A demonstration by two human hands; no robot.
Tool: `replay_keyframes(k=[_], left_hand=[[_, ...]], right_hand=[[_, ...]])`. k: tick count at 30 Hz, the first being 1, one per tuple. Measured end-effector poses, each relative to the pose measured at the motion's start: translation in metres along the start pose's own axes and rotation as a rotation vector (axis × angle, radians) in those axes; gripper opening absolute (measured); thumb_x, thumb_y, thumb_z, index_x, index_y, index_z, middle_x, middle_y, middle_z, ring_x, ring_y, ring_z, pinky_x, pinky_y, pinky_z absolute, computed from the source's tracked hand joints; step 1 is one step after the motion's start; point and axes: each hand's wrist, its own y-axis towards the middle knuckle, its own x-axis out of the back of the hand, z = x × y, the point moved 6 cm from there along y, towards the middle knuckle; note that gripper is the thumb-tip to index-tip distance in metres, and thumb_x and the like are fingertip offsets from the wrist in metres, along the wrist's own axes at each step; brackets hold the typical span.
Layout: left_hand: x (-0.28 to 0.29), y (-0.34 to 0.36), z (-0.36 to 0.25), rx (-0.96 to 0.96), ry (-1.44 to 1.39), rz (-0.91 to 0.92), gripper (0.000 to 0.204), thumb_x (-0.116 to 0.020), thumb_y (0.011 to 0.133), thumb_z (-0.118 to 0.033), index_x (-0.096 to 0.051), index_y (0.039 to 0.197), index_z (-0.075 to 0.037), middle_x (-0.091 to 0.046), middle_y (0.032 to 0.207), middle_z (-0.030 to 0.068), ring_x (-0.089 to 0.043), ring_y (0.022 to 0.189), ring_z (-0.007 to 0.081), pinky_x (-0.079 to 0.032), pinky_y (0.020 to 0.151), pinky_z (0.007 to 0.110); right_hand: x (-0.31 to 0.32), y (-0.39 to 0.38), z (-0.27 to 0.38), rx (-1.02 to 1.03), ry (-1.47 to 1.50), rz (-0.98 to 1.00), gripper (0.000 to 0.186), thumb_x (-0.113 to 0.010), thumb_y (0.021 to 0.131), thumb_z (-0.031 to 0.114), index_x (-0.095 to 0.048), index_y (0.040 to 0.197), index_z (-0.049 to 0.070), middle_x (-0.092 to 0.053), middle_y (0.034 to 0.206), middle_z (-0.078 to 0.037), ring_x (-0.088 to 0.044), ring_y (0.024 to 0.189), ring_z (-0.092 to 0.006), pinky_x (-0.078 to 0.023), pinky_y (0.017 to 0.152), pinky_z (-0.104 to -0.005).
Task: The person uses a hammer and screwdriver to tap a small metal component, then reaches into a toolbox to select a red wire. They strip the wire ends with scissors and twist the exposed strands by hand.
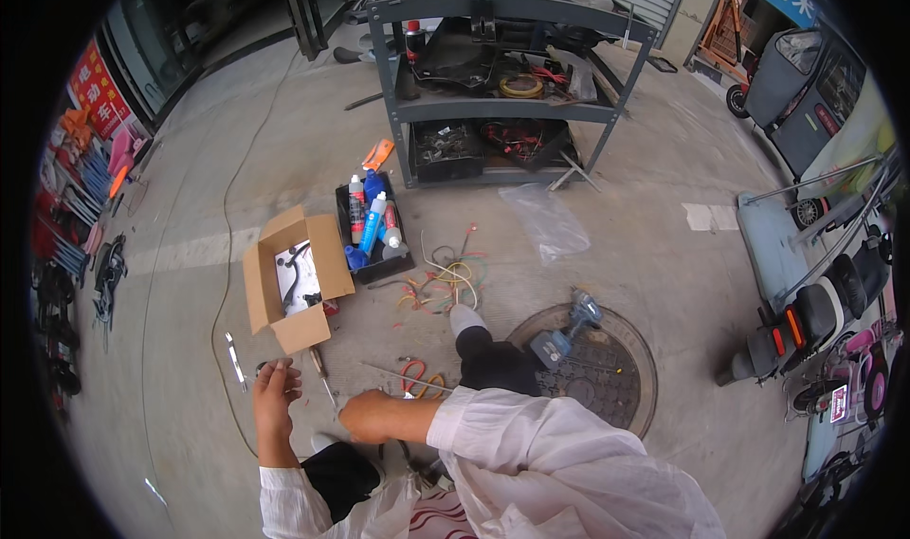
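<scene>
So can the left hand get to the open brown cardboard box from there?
Probably yes. The left hand is raised just below the open brown cardboard box, and only bare concrete floor lies between them. Its fingers seem to pinch something small.

Concrete floor [664,188] bears cardboard box [296,278], wires [445,278], drill [564,330].

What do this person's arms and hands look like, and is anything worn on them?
Both hands, the left hand and the right hand, are bare, with no gloves. Loose, crinkled white sleeves cover the arms down to the forearms, leaving the wrists uncovered.
</scene>
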Motion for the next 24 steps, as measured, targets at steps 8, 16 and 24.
replay_keyframes(k=[8, 16, 24], left_hand=[[-0.002, 0.005, 0.007, -0.005, 0.008, 0.005, 0.025, -0.055, 0.097, -0.026, -0.063, 0.107, -0.004, -0.063, 0.084, 0.0010, -0.056, 0.070, 0.0090, -0.045, 0.062, 0.023], [-0.005, 0.008, 0.009, -0.009, 0.059, 0.002, 0.025, -0.055, 0.097, -0.027, -0.063, 0.106, -0.005, -0.063, 0.084, 0.0007, -0.055, 0.071, 0.0089, -0.045, 0.062, 0.024], [-0.007, 0.008, 0.009, -0.021, 0.094, 0.005, 0.025, -0.055, 0.097, -0.028, -0.063, 0.105, -0.005, -0.062, 0.084, 0.0002, -0.054, 0.071, 0.0084, -0.044, 0.062, 0.024]], right_hand=[[-0.008, 0.007, -0.001, 0.002, -0.008, 0.028, 0.037, -0.069, 0.084, 0.032, -0.068, 0.102, 0.000, -0.069, 0.101, -0.020, -0.067, 0.095, -0.0362, -0.054, 0.079, -0.0455], [-0.008, 0.006, 0.000, 0.019, -0.044, 0.028, 0.038, -0.068, 0.085, 0.033, -0.067, 0.104, 0.000, -0.070, 0.101, -0.019, -0.068, 0.095, -0.0357, -0.055, 0.077, -0.0452], [-0.010, 0.006, 0.000, 0.035, -0.048, 0.000, 0.037, -0.068, 0.085, 0.033, -0.068, 0.101, 0.000, -0.070, 0.099, -0.018, -0.068, 0.094, -0.0350, -0.055, 0.076, -0.0451]])
